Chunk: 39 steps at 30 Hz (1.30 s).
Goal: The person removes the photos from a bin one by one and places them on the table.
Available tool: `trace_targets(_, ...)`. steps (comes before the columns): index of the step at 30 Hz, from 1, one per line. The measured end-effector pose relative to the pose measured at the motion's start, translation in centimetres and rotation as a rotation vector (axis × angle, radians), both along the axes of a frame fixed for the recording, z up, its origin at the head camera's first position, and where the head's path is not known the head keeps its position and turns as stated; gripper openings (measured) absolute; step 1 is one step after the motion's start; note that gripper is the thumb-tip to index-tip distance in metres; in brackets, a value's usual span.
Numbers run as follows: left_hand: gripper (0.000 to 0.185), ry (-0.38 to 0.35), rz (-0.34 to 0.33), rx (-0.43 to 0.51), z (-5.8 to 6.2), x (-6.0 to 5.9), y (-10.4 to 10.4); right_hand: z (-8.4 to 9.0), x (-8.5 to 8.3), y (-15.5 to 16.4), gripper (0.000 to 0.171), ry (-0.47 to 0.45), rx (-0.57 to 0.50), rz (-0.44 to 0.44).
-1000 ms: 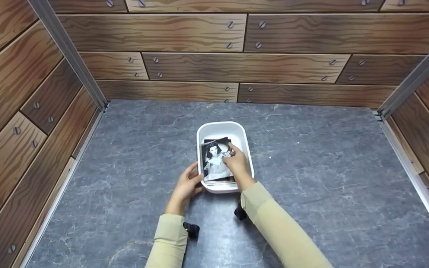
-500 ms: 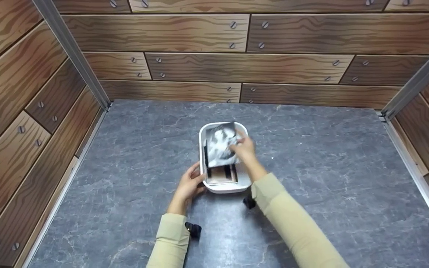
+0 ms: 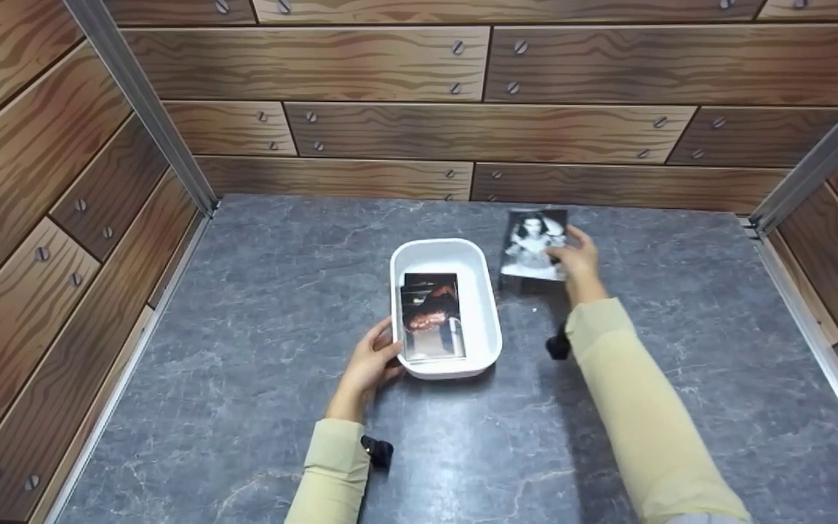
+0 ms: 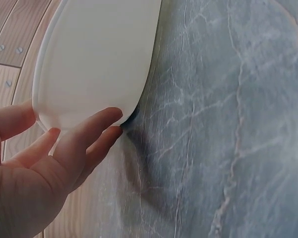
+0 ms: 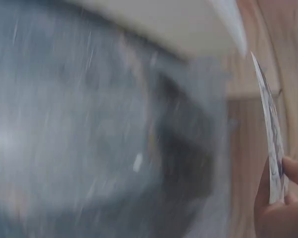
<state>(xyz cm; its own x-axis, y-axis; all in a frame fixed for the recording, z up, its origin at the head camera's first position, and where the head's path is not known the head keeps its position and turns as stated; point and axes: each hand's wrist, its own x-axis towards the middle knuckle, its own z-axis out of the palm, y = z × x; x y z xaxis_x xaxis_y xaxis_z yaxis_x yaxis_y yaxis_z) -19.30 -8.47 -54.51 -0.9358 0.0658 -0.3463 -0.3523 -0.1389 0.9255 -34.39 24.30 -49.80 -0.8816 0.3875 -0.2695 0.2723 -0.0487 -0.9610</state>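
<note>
A white plastic tub (image 3: 492, 313) stands on the tabletop with a small pile of photos (image 3: 431, 320) lying toward its near left side. At the tub's near left corner my left hand (image 3: 366, 365) holds on, thumb at the rim and fingers against the outer wall, as the left wrist view of the hand (image 4: 49, 166) shows. My right hand (image 3: 580, 268) pinches the right edge of a black-and-white photo (image 3: 532, 255) of a person, to the right of the tub. In the right wrist view this photo (image 5: 270, 129) appears edge-on between thumb and fingers.
Grey marble-patterned tabletop (image 3: 244, 327) surrounds the tub. A wood-patterned wall (image 3: 361, 131) closes the back, and similar panels with metal rails (image 3: 135, 102) flank both sides. A tiny white speck (image 3: 535, 310) lies right of the tub.
My right hand has lifted the black-and-white photo out of the tub and carried it right and away from me, exposing a coloured photo beneath. The left hand has stayed at the tub's corner.
</note>
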Motion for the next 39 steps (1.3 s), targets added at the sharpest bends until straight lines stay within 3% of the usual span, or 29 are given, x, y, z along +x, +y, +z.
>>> trace_targets(7,0.059,-0.004,-0.002,0.007,-0.1,0.0,-0.1,-3.0,0.1,2.6,0.072,-0.118,0.05,0.007)
trace_targets(14,0.059,-0.006,-0.005,0.023,-0.2,0.0,-0.1,-5.6,0.3,1.8,0.074,-0.094,0.039,0.026)
trace_targets(19,0.06,0.003,-0.004,0.017,0.0,0.1,-0.2,-6.3,0.4,1.2,0.064,-0.04,0.2,0.03)
trace_targets(25,0.06,-0.002,-0.01,0.024,-0.1,0.1,-0.2,-6.7,0.3,1.2,0.052,-0.048,0.419,0.052)
trace_targets(30,0.06,0.0,-0.013,0.021,0.0,0.2,-0.2,-8.1,-0.3,2.2,0.049,0.022,0.387,0.09)
trace_targets(33,0.06,0.008,-0.015,0.018,0.0,0.2,-0.2,-7.8,-0.5,2.2,0.053,-0.01,0.38,0.11)
trace_targets(35,0.06,0.015,-0.017,0.017,0.0,0.1,-0.2,-7.5,-0.8,2.3,0.058,-0.08,0.413,0.131)
trace_targets(36,0.06,0.016,-0.018,0.018,-0.1,0.1,-0.2,-8.0,-1.2,2.6,0.06,-0.087,0.41,0.138)
trace_targets(39,0.06,0.016,-0.019,0.023,-0.2,0.2,-0.2,-12.2,-4.1,4.7,0.071,-0.008,0.39,0.102)
